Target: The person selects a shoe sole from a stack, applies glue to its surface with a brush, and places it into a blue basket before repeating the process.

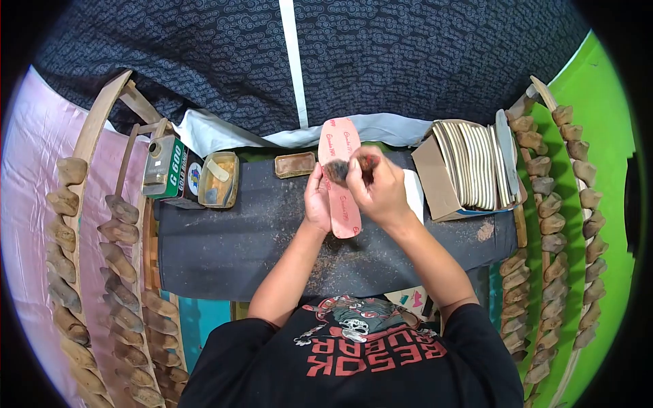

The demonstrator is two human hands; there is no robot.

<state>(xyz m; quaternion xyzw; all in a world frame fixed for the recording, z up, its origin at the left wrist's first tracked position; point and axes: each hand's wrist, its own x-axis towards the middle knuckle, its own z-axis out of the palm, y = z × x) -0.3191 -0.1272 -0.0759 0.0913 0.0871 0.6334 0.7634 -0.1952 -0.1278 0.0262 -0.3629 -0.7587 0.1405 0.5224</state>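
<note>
My left hand (316,204) grips the left edge of a pink shoe insole board (345,211), long with rounded ends and printed with red lettering. The board is held upright in view over the dark table cloth. In my right hand (382,189) is a short brush (337,172), its dark bristles overlapping the middle of the board. A reddish-brown part of it shows between thumb and fingers; the rest is hidden in the closed hand.
A G 600 can (162,170), a glue-stained tub (228,197) and a small shallow tray (295,165) stand at left and back. At right, a cardboard box (434,180) holds several insoles. Racks of wooden shoe lasts (122,268) flank both sides. Crumbs dot the cloth (265,204).
</note>
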